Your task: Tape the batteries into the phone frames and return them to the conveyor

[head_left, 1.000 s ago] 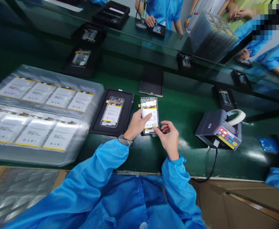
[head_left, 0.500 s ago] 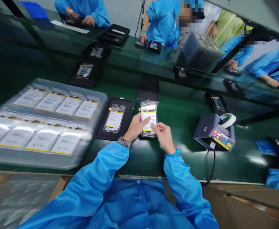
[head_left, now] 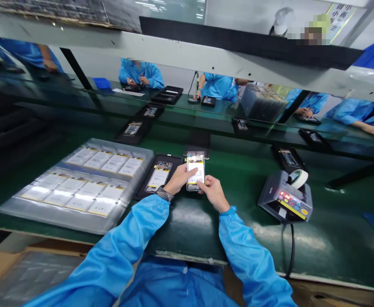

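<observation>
Between both hands is an opened phone (head_left: 191,172), its white battery and circuit board facing up, raised a little above the green bench. My left hand (head_left: 178,179) grips its left edge, the thumb lying over the battery. My right hand (head_left: 215,192) pinches the lower right edge with thumb and fingers; the fingertips underneath are hidden. Just left, a second opened phone (head_left: 160,175) with a battery lies in a black tray (head_left: 175,161). Behind the held phone sits another black tray (head_left: 197,143), partly covered by it.
A clear plastic tray (head_left: 110,224) of several white batteries (head_left: 103,205) takes up the left. On the right stands a tape dispenser (head_left: 286,196) with a cable (head_left: 292,251). Trays with phones line the back, below a shelf beam (head_left: 187,47). Co-workers in blue sit across the bench.
My head view has tilted up, so the bench sits lower and the shelf beam shows. Both hands keep hold of the phone, with their grip nearly the same.
</observation>
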`<state>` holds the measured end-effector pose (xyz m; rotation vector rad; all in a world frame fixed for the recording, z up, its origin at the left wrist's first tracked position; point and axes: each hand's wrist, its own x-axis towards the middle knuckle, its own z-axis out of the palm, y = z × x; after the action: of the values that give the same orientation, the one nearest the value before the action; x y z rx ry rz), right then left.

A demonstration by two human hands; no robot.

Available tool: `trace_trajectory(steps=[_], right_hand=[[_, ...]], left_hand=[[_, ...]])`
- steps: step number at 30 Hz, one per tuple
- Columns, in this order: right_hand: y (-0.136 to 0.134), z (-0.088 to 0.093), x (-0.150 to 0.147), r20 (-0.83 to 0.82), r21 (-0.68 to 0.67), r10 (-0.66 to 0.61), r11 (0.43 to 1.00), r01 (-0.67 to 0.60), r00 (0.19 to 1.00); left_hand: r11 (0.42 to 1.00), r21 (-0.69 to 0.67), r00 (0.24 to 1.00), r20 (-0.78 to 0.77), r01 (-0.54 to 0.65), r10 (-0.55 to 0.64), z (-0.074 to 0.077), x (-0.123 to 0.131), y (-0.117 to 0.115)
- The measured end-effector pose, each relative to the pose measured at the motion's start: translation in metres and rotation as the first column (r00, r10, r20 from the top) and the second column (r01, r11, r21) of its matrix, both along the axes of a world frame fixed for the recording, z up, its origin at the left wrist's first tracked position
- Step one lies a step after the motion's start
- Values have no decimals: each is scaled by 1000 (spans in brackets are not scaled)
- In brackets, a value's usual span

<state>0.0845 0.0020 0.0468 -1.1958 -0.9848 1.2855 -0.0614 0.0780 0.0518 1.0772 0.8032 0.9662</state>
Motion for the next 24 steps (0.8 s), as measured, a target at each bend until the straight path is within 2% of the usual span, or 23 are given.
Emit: trace_trajectory(steps=[5,8,10,13,17,20,24], right_hand=[[6,-16,1,4,-9,-111,994,111,994],[11,-33,2,22,-14,-196,980,196,980],[13,-43,4,53,-11,-220,975,221,974],[15,-55,8,115,30,-210,978,208,971],[17,-63,10,201,90,-176,983,160,964],[19,-67,10,241,98,-151,987,131,959],[21,-70,12,255,88,-130,990,111,958]], left_hand=[[997,43,992,-114,61,-56,3,12,6],[993,-2,964,-240,114,-111,5,23,26],[992,-42,939,-321,118,-125,10,31,54],[997,-55,898,-434,58,-76,22,41,113],[999,-10,777,-628,-52,35,36,56,188],[997,34,672,-737,-70,72,36,67,219],[997,71,555,-828,-32,76,32,72,238]])
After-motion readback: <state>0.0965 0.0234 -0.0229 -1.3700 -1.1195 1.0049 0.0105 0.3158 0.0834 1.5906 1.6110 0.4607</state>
